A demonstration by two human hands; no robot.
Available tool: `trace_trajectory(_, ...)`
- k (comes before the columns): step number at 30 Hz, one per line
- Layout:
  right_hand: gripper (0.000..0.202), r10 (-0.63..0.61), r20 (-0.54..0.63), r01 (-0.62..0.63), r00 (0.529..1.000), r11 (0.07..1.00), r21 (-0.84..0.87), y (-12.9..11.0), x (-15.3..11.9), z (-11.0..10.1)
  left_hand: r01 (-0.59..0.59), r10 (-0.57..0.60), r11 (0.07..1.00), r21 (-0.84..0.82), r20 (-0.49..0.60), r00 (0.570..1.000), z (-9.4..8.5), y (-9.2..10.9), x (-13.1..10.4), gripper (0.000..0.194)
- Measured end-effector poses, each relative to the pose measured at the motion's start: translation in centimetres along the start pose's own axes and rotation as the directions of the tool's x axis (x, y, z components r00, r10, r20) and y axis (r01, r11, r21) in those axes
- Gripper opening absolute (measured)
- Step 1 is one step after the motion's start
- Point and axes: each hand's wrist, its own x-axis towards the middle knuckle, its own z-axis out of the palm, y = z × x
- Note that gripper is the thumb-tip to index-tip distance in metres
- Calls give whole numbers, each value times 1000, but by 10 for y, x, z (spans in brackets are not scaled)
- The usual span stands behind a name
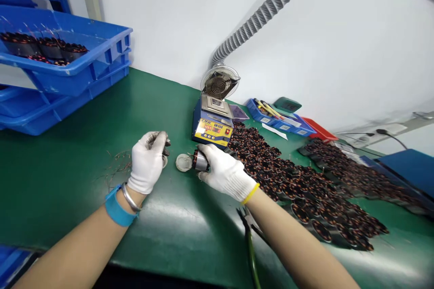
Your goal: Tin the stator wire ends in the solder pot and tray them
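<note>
My right hand (224, 169), in a white glove with a yellow cuff edge, grips a metal-sided part with copper windings (200, 161), tilted on its side. Its wound end faces a small round pale cup (183, 162) on the green table. My left hand (149, 158), gloved in white with darkened fingertips, is closed at the fingers just left of the cup. What those fingers hold, if anything, is too small to make out. A second pale round dish (164, 161) shows partly behind that hand.
A blue-and-yellow heating unit (213, 122) stands behind, below a grey duct (264, 13). Rows of wound parts (288, 176) cover the right side. Green-handled cutters (251, 244) lie near my right forearm. Blue crates (101, 49) stand left; wire scraps (118, 167) lie beside my left hand.
</note>
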Motion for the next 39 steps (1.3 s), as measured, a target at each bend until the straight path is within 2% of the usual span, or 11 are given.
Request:
trace_trajectory(6,57,-73,197,115,978,970,-213,-18,26,-22,59,-62,988,-144,-10,998,-5,2,6,32)
trace_trajectory(11,47,-102,266,176,959,946,-273,-28,41,-30,102,-107,971,-216,-13,994,-7,3,11,34)
trace_trajectory(14,54,-93,239,149,967,963,-226,-23,38,-33,83,-93,966,-243,-30,995,-7,5,10,31)
trace_trajectory(19,71,18,76,-8,997,992,-128,-4,16,-45,64,-80,957,-283,-46,996,-6,10,5,28)
trace_trajectory(22,62,-48,46,58,998,966,-252,0,7,-47,71,-86,950,-303,-34,996,-5,11,3,26)
trace_trajectory(25,42,-148,86,171,985,889,-424,-5,7,-39,68,-81,947,-314,-29,996,-5,9,4,26)
trace_trajectory(28,24,-210,140,253,967,831,-496,-14,14,-29,48,-62,949,-311,-35,997,-5,6,5,26)
trace_trajectory(32,25,-245,184,306,952,777,-550,-24,23,-22,34,-48,959,-281,-41,998,-5,4,4,28)
trace_trajectory(36,22,-263,176,316,949,776,-545,-24,25,-23,61,-60,959,-275,13,998,-5,8,0,28)
trace_trajectory(39,21,-275,153,313,949,771,-555,-16,25,-34,43,-30,990,-131,102,994,-3,12,-8,29)
